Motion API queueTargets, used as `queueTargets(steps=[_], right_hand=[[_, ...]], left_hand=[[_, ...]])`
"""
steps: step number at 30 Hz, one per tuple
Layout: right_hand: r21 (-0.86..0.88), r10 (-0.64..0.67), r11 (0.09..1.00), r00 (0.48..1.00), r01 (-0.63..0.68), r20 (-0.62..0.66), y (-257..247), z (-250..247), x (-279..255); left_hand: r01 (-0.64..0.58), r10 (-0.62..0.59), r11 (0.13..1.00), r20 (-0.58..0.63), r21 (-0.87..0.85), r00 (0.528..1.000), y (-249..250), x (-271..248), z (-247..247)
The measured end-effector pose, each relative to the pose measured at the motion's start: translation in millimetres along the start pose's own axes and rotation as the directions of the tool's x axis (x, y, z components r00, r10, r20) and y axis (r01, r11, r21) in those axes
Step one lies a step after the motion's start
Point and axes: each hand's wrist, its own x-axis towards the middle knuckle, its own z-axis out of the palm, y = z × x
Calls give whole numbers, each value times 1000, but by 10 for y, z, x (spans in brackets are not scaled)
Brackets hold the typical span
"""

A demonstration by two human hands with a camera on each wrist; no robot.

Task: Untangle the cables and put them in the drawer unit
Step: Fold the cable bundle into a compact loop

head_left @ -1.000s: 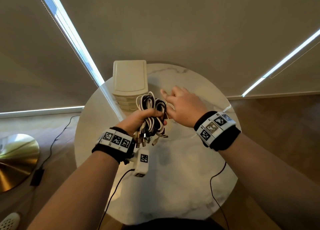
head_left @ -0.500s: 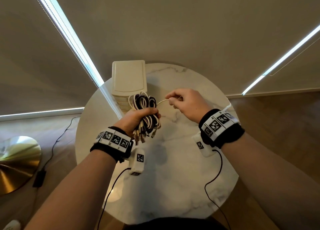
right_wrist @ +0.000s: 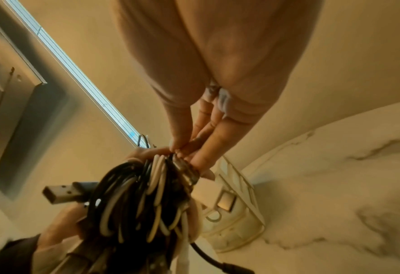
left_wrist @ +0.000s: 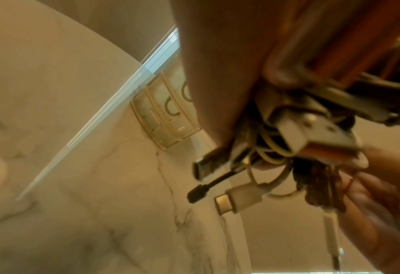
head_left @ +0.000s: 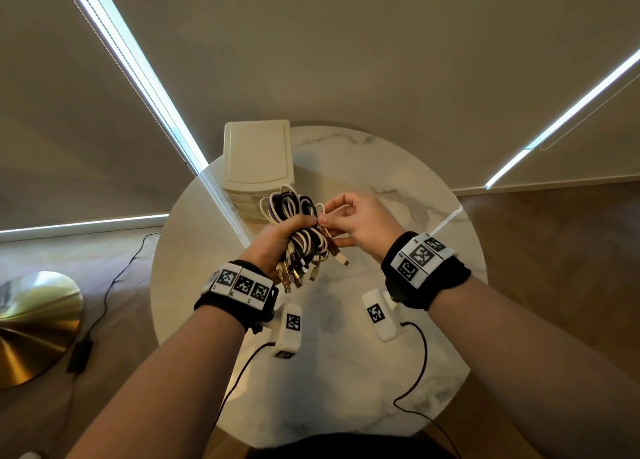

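Two hands meet above a round marble table (head_left: 398, 372). The left hand (head_left: 277, 240) has its fingers wrapped around a tangled bundle of black and white cables (head_left: 298, 223), loops sticking up and plugs (head_left: 294, 275) dangling below the fist. The right hand (head_left: 360, 223) pinches a strand at the bundle's side with thumb and fingertips (right_wrist: 182, 146) pressed together. The bundle hangs in the air just in front of a cream drawer unit (head_left: 258, 157), which stands at the table's far edge with its drawers shut. A brass lamp base (head_left: 31, 323) sits on the floor to the left.
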Motion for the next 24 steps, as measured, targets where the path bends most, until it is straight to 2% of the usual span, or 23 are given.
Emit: queueTargets(steps=[6, 9, 14, 16, 18, 19, 22, 24], right_hand=[[-157, 11, 987, 1000, -13, -15, 148, 61, -31], [-124, 40, 992, 999, -37, 18, 173, 69, -35], [-98, 37, 994, 996, -45, -82, 189, 33, -19], [-211, -17, 977, 996, -2, -87, 226, 13, -2], [-391, -119, 917, 989, 75, -89, 238, -21, -7], [-428, -151, 898, 985, 103, -81, 226, -38, -14], [-409, -162, 901, 987, 141, -17, 181, -76, -18], [-463, -128, 878, 992, 123, 20, 183, -100, -10]], left_hand=[[31, -31, 1000, 14, 1, 999, -36, -13, 19], [42, -43, 999, 47, 34, 998, -27, -10, 9], [78, -85, 993, 87, 89, 993, -6, -35, 77], [70, -82, 989, 88, 131, 993, 3, -27, 86], [81, -97, 986, 109, 143, 989, 5, -22, 79], [85, -103, 983, 107, 164, 989, 5, -21, 71], [55, -78, 975, 99, 215, 992, -11, -20, 63], [29, -55, 969, 99, 247, 994, -21, -18, 68]])
